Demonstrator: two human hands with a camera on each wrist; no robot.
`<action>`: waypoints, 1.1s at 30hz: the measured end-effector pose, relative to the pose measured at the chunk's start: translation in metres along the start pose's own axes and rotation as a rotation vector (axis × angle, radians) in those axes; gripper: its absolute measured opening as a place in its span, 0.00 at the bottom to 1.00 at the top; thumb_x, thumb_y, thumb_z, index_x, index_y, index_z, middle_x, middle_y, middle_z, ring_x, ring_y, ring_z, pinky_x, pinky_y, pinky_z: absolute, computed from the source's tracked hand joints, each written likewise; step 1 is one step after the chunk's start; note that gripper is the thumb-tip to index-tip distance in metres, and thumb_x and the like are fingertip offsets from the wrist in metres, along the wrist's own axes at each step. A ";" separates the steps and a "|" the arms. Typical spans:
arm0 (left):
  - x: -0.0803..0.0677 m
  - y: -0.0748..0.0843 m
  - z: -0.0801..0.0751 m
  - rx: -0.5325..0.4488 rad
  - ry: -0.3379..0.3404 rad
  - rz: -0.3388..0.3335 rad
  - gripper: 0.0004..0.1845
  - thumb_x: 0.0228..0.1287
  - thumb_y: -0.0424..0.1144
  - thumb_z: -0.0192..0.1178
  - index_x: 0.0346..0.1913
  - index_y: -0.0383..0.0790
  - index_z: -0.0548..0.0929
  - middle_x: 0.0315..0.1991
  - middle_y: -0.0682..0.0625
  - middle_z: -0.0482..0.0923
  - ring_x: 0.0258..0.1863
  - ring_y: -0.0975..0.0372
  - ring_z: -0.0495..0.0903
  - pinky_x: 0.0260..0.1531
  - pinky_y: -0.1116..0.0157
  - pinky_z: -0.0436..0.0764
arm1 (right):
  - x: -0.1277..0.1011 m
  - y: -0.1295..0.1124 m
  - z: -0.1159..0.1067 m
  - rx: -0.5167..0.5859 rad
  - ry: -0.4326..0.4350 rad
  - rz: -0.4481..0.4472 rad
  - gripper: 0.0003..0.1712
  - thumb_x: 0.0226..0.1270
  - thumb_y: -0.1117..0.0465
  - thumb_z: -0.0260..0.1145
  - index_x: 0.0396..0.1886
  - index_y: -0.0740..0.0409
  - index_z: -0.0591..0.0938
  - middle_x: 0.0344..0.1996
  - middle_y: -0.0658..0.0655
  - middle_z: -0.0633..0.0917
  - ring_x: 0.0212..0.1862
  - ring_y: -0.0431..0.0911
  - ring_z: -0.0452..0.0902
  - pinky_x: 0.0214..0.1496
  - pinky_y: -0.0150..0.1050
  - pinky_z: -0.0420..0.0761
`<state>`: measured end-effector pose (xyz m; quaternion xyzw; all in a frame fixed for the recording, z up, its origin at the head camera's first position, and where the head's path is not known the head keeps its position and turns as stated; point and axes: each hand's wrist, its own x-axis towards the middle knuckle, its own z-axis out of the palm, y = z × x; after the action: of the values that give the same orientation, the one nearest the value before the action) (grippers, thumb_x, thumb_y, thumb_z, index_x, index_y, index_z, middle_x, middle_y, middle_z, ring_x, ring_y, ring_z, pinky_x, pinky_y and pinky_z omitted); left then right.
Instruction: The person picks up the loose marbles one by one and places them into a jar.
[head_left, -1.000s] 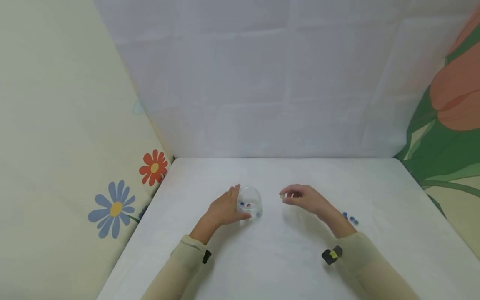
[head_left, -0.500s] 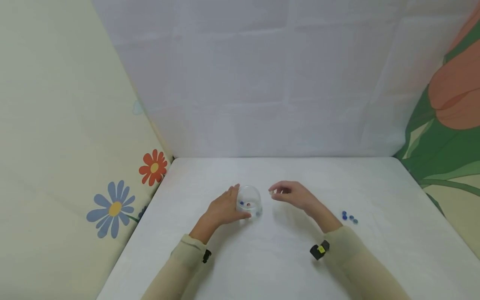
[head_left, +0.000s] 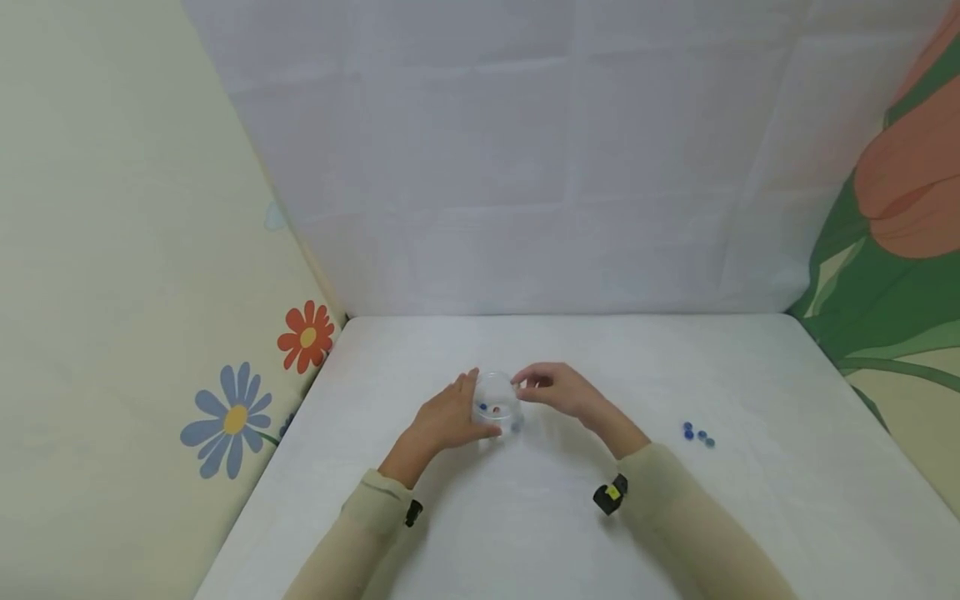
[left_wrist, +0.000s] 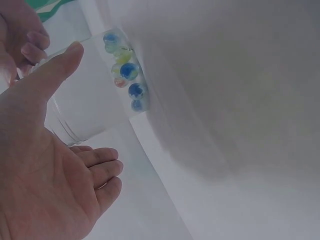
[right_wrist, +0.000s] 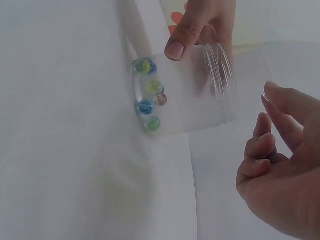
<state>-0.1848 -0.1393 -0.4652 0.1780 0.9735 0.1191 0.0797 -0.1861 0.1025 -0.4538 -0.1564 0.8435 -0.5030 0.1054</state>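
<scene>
White cloth covers the table (head_left: 465,546); both sleeves (head_left: 341,537) come in from the near edge. Right side, four loose marbles (head_left: 689,434) sit clustered, well apart from the jar (right_wrist: 192,107). Left hand (head_left: 446,421) holds the jar from its left, thumb on the near side, fingers on the far. Jar's upright mid-table, more marbles (right_wrist: 146,106) on its floor. Change over the last second: right hand (head_left: 558,389) came left, from well off the jar to just beside the rim, apart from it in the right wrist view. Narrow pinch, small pale thing (right_wrist: 266,98) between thumb and finger, probably a marble, too small to be sure. My read: piece is at the mouth, not in; jar hasn't shifted, so left hold looks steady. Far side: white backdrop (head_left: 480,167).
</scene>
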 end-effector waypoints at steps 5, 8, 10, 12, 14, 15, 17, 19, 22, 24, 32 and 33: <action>0.000 -0.002 0.000 0.006 -0.002 0.004 0.62 0.56 0.67 0.69 0.81 0.35 0.50 0.77 0.34 0.57 0.74 0.44 0.64 0.64 0.46 0.74 | 0.004 -0.004 0.006 0.000 -0.004 0.005 0.15 0.70 0.53 0.70 0.53 0.50 0.87 0.37 0.51 0.82 0.40 0.45 0.73 0.41 0.38 0.75; 0.001 -0.003 0.000 0.005 -0.002 0.004 0.62 0.55 0.68 0.69 0.81 0.36 0.49 0.78 0.35 0.57 0.74 0.44 0.63 0.64 0.46 0.73 | 0.007 -0.008 0.009 -0.004 -0.005 0.010 0.15 0.70 0.52 0.70 0.53 0.49 0.87 0.38 0.51 0.82 0.41 0.45 0.73 0.42 0.38 0.75; 0.001 -0.004 0.000 0.004 -0.004 0.003 0.63 0.55 0.68 0.69 0.81 0.36 0.49 0.78 0.35 0.56 0.75 0.44 0.62 0.65 0.45 0.73 | 0.009 -0.010 0.011 0.001 -0.008 0.015 0.14 0.70 0.53 0.70 0.52 0.49 0.87 0.38 0.51 0.81 0.41 0.45 0.73 0.42 0.38 0.74; 0.001 -0.005 0.000 0.003 -0.004 0.002 0.63 0.55 0.69 0.69 0.81 0.37 0.49 0.78 0.35 0.56 0.75 0.44 0.61 0.65 0.45 0.72 | 0.011 -0.011 0.014 0.002 -0.012 0.018 0.14 0.70 0.53 0.70 0.52 0.50 0.87 0.38 0.51 0.81 0.41 0.45 0.73 0.43 0.38 0.74; 0.002 -0.006 0.001 0.005 -0.007 0.000 0.63 0.55 0.69 0.69 0.81 0.37 0.49 0.78 0.35 0.56 0.75 0.44 0.61 0.66 0.45 0.72 | 0.012 -0.011 0.016 0.007 -0.015 0.021 0.14 0.70 0.54 0.70 0.52 0.50 0.87 0.38 0.51 0.81 0.41 0.45 0.73 0.42 0.37 0.75; 0.001 -0.006 0.001 0.006 -0.007 -0.001 0.63 0.55 0.69 0.69 0.81 0.37 0.49 0.78 0.35 0.56 0.75 0.44 0.61 0.66 0.45 0.72 | 0.013 -0.011 0.017 0.010 -0.017 0.025 0.13 0.70 0.54 0.70 0.52 0.50 0.87 0.38 0.51 0.81 0.41 0.45 0.73 0.42 0.37 0.75; 0.001 -0.006 0.001 0.007 -0.007 -0.002 0.63 0.55 0.69 0.69 0.81 0.37 0.49 0.78 0.35 0.56 0.75 0.44 0.61 0.66 0.45 0.72 | 0.013 -0.012 0.018 0.011 -0.020 0.024 0.13 0.70 0.54 0.70 0.51 0.50 0.87 0.38 0.51 0.82 0.41 0.45 0.73 0.42 0.37 0.75; 0.001 -0.006 0.001 0.008 -0.008 -0.002 0.63 0.55 0.68 0.69 0.81 0.37 0.49 0.78 0.36 0.56 0.75 0.45 0.61 0.66 0.46 0.72 | 0.014 -0.013 0.020 0.011 -0.021 0.021 0.13 0.70 0.54 0.69 0.51 0.50 0.87 0.37 0.51 0.82 0.41 0.45 0.73 0.42 0.38 0.75; 0.001 -0.008 0.001 0.002 -0.004 0.005 0.63 0.54 0.68 0.69 0.81 0.37 0.49 0.78 0.35 0.56 0.75 0.44 0.62 0.65 0.45 0.72 | 0.015 -0.014 0.022 0.020 -0.026 0.018 0.13 0.70 0.55 0.69 0.52 0.51 0.87 0.38 0.51 0.82 0.41 0.45 0.74 0.43 0.38 0.75; 0.001 -0.009 0.001 0.001 -0.002 0.008 0.63 0.54 0.68 0.70 0.81 0.37 0.50 0.78 0.35 0.57 0.75 0.44 0.62 0.65 0.45 0.73 | 0.017 -0.013 0.023 0.024 -0.030 0.015 0.14 0.70 0.54 0.69 0.52 0.51 0.87 0.38 0.51 0.82 0.41 0.45 0.74 0.43 0.38 0.75; 0.001 -0.012 0.000 -0.011 -0.008 0.012 0.62 0.55 0.68 0.69 0.81 0.38 0.49 0.78 0.35 0.55 0.75 0.44 0.61 0.66 0.44 0.72 | 0.019 -0.015 0.028 0.016 -0.038 0.021 0.17 0.71 0.55 0.69 0.55 0.54 0.86 0.37 0.51 0.81 0.41 0.45 0.73 0.43 0.38 0.74; 0.000 -0.012 -0.001 -0.012 -0.011 0.013 0.62 0.55 0.68 0.69 0.81 0.38 0.49 0.78 0.35 0.55 0.75 0.44 0.61 0.66 0.44 0.71 | 0.019 -0.016 0.028 0.014 -0.038 0.019 0.17 0.71 0.55 0.68 0.56 0.55 0.86 0.36 0.52 0.81 0.40 0.45 0.73 0.42 0.38 0.74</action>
<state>-0.1894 -0.1504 -0.4676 0.1844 0.9712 0.1246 0.0852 -0.1915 0.0659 -0.4534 -0.1572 0.8392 -0.5049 0.1272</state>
